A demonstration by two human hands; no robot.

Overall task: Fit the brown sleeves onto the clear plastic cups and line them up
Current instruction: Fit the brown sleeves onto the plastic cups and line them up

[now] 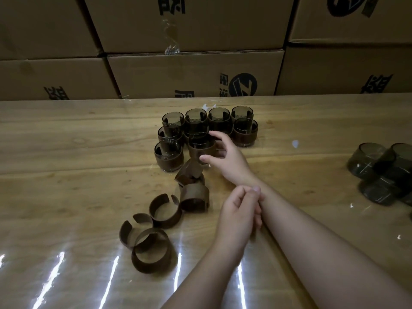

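Note:
Several clear cups with brown sleeves (209, 126) stand in a cluster at the middle of the wooden table (66, 152). My right hand (229, 157) reaches to the nearest sleeved cup (200, 148), with thumb at its front and index finger at its back rim, pinching it. My left hand (238, 215) lies against my right wrist with fingers curled, holding no object. Several loose brown sleeves (166, 211) lie in front of the cluster; one (189, 172) is tipped on its side just below the held cup.
Several bare smoky cups (383, 172) lie piled at the right edge of the table. Stacked cardboard boxes (189, 72) form a wall right behind the table. A glossy clear sheet covers the tabletop.

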